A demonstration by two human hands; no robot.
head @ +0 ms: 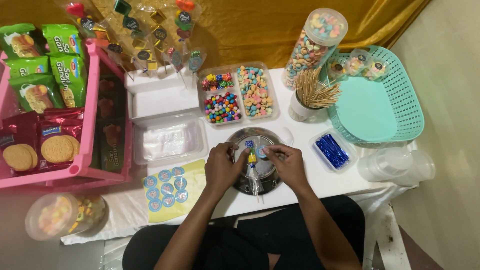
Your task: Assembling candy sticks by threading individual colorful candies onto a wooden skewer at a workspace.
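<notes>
Left: a pink crate [89, 105] of biscuit packets beside a clear lidded box [170, 140] and a yellow sticker sheet [172, 189] on the white surface [330, 180]. Centre: the left hand [223, 167] and right hand [286, 162] meet over a round metal tray [245, 136], each grip pinching a small wrapped candy stick [252, 162] held above it. Behind: a divided candy tray [239, 94]. Right: a cup of wooden skewers [312, 95], blue twist ties [331, 150], a teal basket [400, 100].

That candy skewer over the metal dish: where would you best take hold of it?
Probably by the bare stick end of the candy skewer, coming from the near edge of the metal dish: it points toward the person, while the left hand and right hand crowd the wrapped top.
</notes>
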